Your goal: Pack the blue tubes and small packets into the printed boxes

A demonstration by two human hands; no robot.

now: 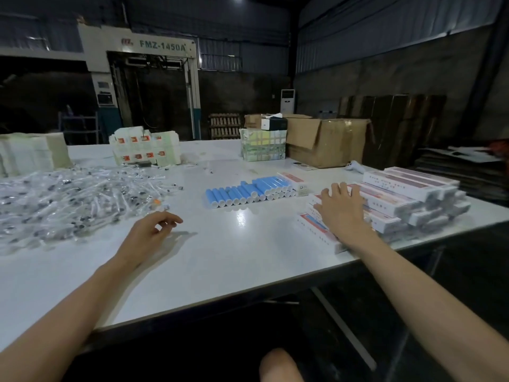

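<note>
My bench (234, 260) has a smooth white top, glossy enough to throw back the light. The small packets (68, 197) to my left are clear plastic film, crinkled and shiny. The blue tubes (242, 191) look like smooth plastic with a dull sheen and white ends. The printed boxes (391, 199) on my right are thin card with a slick coated face. The carton (330, 142) at the back is matt brown cardboard.

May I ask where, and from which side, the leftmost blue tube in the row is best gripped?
Probably pinch the leftmost blue tube across its near, white-capped end, coming from the front-left. It lies flat, its right side against the next tube, while its left side and cap end face bare table. The left hand is nearest.
</note>
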